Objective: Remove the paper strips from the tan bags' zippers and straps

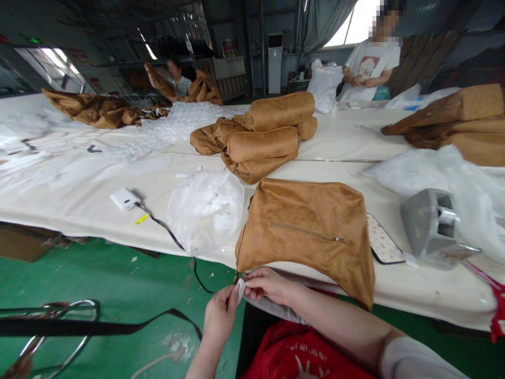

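A brown leather-like bag with a zipper across its face lies at the table's front edge, its lower corner hanging over. Just off its lower left corner, my left hand pinches a small white slip between thumb and fingers. My right hand has its fingers closed at the slip's other side, close to small metal hardware at the bag's corner. Whether the slip touches that hardware is hard to see. Left of the bag sits a clear plastic bag with white scraps inside.
More brown bags are piled behind. To the right stand a grey tape dispenser and a patterned phone. A white device trails a black cord. Bubble wrap covers part of the table. Two people are across it.
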`<act>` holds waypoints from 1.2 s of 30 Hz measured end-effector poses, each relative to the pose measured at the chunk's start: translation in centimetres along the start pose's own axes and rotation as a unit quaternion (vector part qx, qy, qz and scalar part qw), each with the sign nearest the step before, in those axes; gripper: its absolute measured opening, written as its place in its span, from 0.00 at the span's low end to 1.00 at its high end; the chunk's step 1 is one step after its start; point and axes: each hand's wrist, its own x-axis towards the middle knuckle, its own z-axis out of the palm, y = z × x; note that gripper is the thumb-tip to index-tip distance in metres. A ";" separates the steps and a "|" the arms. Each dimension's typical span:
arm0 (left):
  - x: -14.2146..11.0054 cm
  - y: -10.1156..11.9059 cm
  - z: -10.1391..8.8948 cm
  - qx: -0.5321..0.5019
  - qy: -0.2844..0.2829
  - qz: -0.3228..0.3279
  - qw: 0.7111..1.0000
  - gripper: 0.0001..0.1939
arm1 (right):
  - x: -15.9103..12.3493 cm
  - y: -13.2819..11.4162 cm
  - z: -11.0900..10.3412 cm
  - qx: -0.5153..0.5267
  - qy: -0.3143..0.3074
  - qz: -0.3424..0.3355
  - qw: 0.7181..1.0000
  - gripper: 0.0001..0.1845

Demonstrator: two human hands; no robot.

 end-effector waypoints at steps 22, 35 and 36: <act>0.6 1.0 0.7 -0.030 -0.026 -0.081 0.996 0.17 | 0.3 1.0 0.3 -0.140 0.032 -0.134 0.980 0.14; 0.0 0.2 1.0 -0.066 0.001 -0.101 0.993 0.25 | 0.6 1.1 0.7 -0.108 0.134 -0.108 0.979 0.17; -0.1 0.3 0.9 -0.075 -0.004 -0.103 0.992 0.25 | 0.5 1.0 0.9 -0.086 0.137 -0.100 0.982 0.18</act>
